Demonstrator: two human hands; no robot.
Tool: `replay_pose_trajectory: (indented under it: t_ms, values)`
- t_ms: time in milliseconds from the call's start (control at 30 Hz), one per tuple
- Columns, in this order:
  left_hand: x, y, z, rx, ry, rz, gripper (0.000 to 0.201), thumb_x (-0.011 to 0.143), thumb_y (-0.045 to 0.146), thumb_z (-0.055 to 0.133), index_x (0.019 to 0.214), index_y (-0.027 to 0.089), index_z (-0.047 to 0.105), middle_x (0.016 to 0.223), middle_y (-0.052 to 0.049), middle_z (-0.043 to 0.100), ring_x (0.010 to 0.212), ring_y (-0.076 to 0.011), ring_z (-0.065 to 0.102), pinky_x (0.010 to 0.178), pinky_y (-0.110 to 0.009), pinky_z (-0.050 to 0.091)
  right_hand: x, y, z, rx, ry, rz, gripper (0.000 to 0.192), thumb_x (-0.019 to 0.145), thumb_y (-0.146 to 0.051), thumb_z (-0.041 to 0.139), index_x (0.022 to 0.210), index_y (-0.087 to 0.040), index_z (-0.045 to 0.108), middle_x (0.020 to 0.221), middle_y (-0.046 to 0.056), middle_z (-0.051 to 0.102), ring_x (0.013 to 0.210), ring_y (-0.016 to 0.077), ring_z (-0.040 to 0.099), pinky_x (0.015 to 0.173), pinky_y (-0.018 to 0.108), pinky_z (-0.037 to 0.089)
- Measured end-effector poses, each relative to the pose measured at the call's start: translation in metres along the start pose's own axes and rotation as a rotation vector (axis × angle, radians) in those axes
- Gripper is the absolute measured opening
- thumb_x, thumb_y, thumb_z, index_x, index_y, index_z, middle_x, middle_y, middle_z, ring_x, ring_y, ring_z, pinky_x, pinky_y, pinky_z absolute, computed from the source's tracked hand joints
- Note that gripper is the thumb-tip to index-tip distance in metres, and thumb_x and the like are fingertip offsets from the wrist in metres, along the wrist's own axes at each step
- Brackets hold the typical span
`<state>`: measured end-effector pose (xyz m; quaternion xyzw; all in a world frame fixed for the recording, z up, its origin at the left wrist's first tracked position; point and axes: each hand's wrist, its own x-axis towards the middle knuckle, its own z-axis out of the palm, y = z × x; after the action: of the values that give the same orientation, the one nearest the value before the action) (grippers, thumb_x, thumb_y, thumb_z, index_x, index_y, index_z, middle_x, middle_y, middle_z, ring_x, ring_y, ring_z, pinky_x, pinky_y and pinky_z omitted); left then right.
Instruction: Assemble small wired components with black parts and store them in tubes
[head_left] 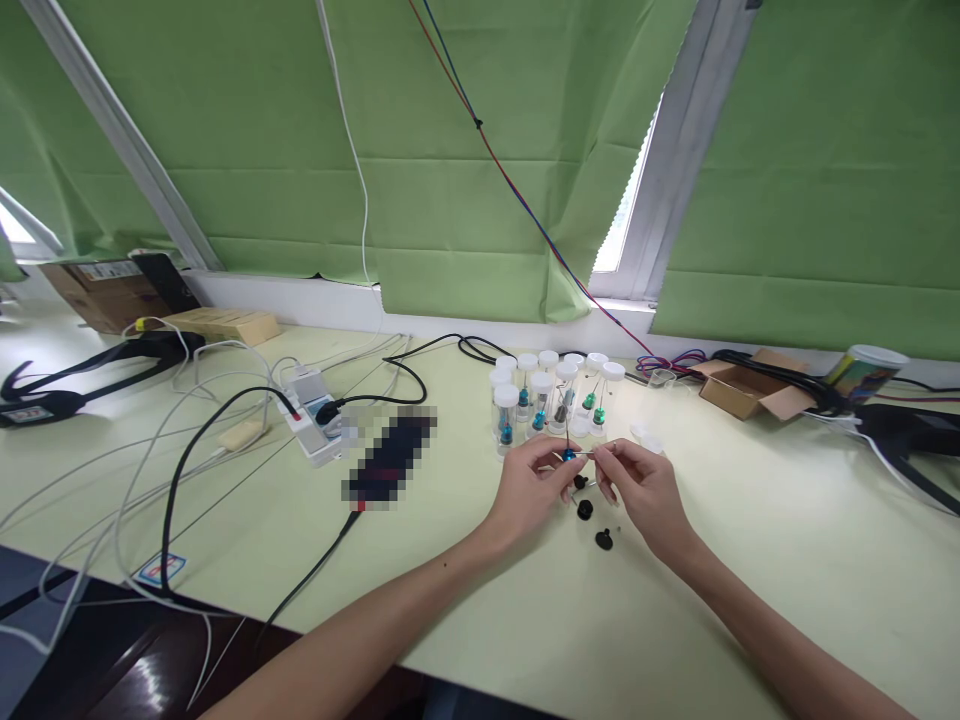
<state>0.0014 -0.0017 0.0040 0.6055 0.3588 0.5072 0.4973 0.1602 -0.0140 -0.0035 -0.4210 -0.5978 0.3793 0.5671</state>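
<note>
My left hand (531, 482) is closed in a pinch on a small blue metallic part (568, 455) with a thin dark rod rising from it. My right hand (643, 487) pinches a thin metal pin (587, 453), whose other end reaches the blue part. Below and between the hands lie small black pieces: a round knob (585, 510) and a flat disc-like one (604, 540). Just beyond my fingers stand several clear tubes with white caps (506, 415), holding blue or green parts on thin rods. The exact fit between pin and blue part is too small to make out.
Left of the hands lies a blurred-out dark phone (390, 455) on a black cable, near a white power strip (311, 415) and tangled cords. An open cardboard box (739, 388) and a printed canister (862, 372) stand back right. Loose white caps (646, 437) lie beside my right hand.
</note>
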Motion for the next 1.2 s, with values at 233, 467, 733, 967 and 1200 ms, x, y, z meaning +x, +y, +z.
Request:
replay_pose_trajectory:
  t_ms: [233, 467, 733, 967, 1200]
  values:
    - [-0.0004, -0.0009, -0.0010, 0.009, 0.003, 0.020, 0.022, 0.079, 0.035, 0.069, 0.087, 0.015, 0.071, 0.089, -0.004, 0.059, 0.053, -0.0067, 0.049, 0.050, -0.023, 0.046, -0.0006, -0.0029, -0.0004, 0.005, -0.006, 0.031, 0.033, 0.089, -0.043, 0.060, 0.068, -0.019, 0.056, 0.054, -0.003, 0.048, 0.046, 0.0106, 0.042, 0.048, 0.028, 0.036]
    - [-0.0001, 0.0004, -0.0019, 0.024, -0.002, 0.056, 0.021, 0.079, 0.034, 0.069, 0.087, 0.015, 0.073, 0.088, -0.003, 0.056, 0.053, -0.0056, 0.048, 0.049, -0.022, 0.045, -0.0012, -0.0028, 0.0007, 0.086, -0.030, 0.098, 0.034, 0.089, -0.042, 0.061, 0.066, -0.019, 0.055, 0.051, -0.005, 0.047, 0.045, 0.0096, 0.039, 0.053, 0.028, 0.037]
    - [-0.0004, -0.0010, -0.0015, 0.056, -0.018, 0.059, 0.022, 0.080, 0.035, 0.068, 0.086, 0.016, 0.073, 0.085, -0.003, 0.055, 0.051, -0.0056, 0.046, 0.049, -0.022, 0.044, -0.0002, 0.0015, -0.0007, 0.114, -0.048, 0.142, 0.036, 0.089, -0.044, 0.060, 0.064, -0.020, 0.052, 0.045, -0.006, 0.043, 0.045, 0.0105, 0.035, 0.056, 0.030, 0.033]
    - [-0.0006, 0.0055, -0.0001, 0.068, -0.023, 0.024, 0.026, 0.082, 0.037, 0.064, 0.074, 0.013, 0.069, 0.075, -0.001, 0.053, 0.048, -0.0055, 0.043, 0.047, -0.022, 0.039, -0.0020, 0.0015, -0.0006, 0.060, -0.075, 0.138, 0.039, 0.091, -0.045, 0.058, 0.062, -0.020, 0.048, 0.042, -0.006, 0.044, 0.046, 0.0107, 0.034, 0.058, 0.030, 0.032]
    - [0.0005, 0.0037, -0.0007, 0.061, -0.015, 0.022, 0.024, 0.081, 0.037, 0.065, 0.076, 0.014, 0.069, 0.077, -0.001, 0.052, 0.046, -0.0045, 0.040, 0.046, -0.023, 0.038, -0.0004, 0.0010, 0.0000, 0.144, -0.086, 0.177, 0.040, 0.088, -0.047, 0.061, 0.062, -0.020, 0.049, 0.045, -0.006, 0.042, 0.046, 0.0102, 0.034, 0.056, 0.029, 0.032]
